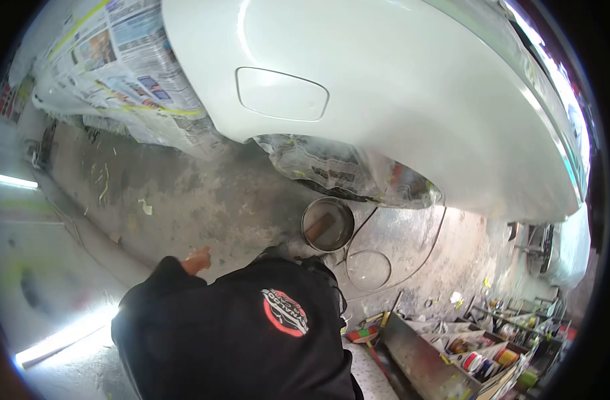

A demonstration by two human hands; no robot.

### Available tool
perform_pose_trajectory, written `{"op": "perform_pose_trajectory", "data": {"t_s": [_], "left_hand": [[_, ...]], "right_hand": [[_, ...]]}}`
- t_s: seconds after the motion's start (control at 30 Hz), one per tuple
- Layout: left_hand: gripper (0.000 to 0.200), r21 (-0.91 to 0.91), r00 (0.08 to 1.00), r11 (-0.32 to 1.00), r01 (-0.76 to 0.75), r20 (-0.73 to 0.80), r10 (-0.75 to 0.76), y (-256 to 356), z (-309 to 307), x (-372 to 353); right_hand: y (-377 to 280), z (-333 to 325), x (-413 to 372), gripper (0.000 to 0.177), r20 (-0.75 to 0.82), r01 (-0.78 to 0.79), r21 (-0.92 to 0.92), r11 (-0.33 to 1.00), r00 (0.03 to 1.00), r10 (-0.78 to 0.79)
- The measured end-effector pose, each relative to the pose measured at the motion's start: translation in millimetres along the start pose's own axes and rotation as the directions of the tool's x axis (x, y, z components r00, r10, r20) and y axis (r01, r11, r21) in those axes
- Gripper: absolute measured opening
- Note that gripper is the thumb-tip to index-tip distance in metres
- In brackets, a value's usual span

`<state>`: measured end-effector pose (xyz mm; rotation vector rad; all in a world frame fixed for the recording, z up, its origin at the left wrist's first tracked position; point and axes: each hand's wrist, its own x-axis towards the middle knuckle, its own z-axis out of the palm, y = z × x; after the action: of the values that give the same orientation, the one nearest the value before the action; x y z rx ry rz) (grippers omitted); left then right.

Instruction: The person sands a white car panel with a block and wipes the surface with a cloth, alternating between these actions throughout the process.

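My left hand (197, 261) hangs low at the left, beyond the cuff of a black sleeve. Its fingers look loosely stretched, and nothing shows in them. Bare concrete floor (145, 193) lies under it. My right hand is not in view. In front of me is a pale, glossy car body panel (411, 87) with a fuel flap (281, 95). Below it, the wheel is covered with newspaper and plastic (338, 167). A round bucket (327, 241) stands near my feet, with a brownish block-like thing (319, 228) inside.
Newspaper masking (141, 67) covers the car at upper left. A thin hose (425, 263) loops over the floor by the bucket. A cluttered open box (418, 353) with cans stands at lower right. A lit tube light (68, 337) is at lower left.
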<state>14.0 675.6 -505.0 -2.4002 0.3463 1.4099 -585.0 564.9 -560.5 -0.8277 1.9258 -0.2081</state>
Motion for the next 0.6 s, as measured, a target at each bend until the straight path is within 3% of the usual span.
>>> {"op": "perform_pose_trajectory", "data": {"t_s": [0.13,0.17,0.23,0.27,0.3,0.33,0.37,0.4,0.43,0.5,0.57,0.6], "left_hand": [[0.067,-0.076,0.996,0.997,0.000,0.084,0.007,-49.3,25.8,17.0],[0.064,-0.097,0.997,0.993,-0.074,0.018,0.076,-46.9,40.1,44.4],[0.060,-0.130,0.970,0.967,-0.221,-0.128,0.204,-22.5,63.6,96.4],[0.075,-0.207,0.952,0.943,-0.260,-0.216,0.215,8.1,63.8,99.6],[0.086,-0.278,0.914,0.893,-0.354,-0.306,0.267,42.8,56.4,92.8],[0.097,-0.320,0.885,0.851,-0.417,-0.355,0.300,80.7,45.8,82.1],[0.102,-0.420,0.888,0.803,-0.423,-0.370,0.274,123.3,20.3,36.8],[0.092,-0.383,0.816,0.774,-0.504,-0.505,0.281,161.3,20.6,34.7],[0.093,-0.437,0.828,0.733,-0.522,-0.465,0.312,195.1,9.1,13.8],[0.089,-0.477,0.804,0.658,-0.582,-0.460,0.378,253.3,-18.2,-53.0],[0.079,-0.465,0.756,0.606,-0.645,-0.504,0.418,292.3,-27.3,-107.6],[0.076,-0.465,0.740,0.585,-0.665,-0.517,0.430,306.8,-27.5,-126.3]], "right_hand": [[-48.6,-38.0,99.4,0.063,0.005,0.323,0.039,0.946,0.946,-0.323],[-66.7,-46.8,123.2,0.063,-0.007,0.357,0.006,0.934,0.934,-0.356],[-138.4,-68.7,201.5,0.055,-0.073,0.236,-0.392,0.889,0.956,-0.285],[-189.6,-69.9,205.5,0.053,0.005,0.372,-0.209,0.905,0.925,-0.379],[-269.9,-64.8,167.5,0.055,0.013,0.343,-0.287,0.894,0.935,-0.355],[-287.9,-60.1,209.7,0.062,0.011,0.408,-0.179,0.896,0.911,-0.412],[-322.9,-58.2,221.2,0.063,0.029,0.453,-0.283,0.845,0.885,-0.465],[-350.8,-54.9,232.4,0.065,0.097,0.520,-0.246,0.818,0.853,-0.513],[-386.7,-51.1,216.4,0.065,0.142,0.565,-0.297,0.769,0.823,-0.550],[-414.7,-43.4,235.4,0.064,0.192,0.789,-0.312,0.530,0.599,-0.778],[-442.4,-46.4,203.5,0.064,0.306,0.808,-0.307,0.503,0.584,-0.752],[-442.4,-49.8,206.4,0.064,0.363,0.845,-0.316,0.432,0.528,-0.768]]}}
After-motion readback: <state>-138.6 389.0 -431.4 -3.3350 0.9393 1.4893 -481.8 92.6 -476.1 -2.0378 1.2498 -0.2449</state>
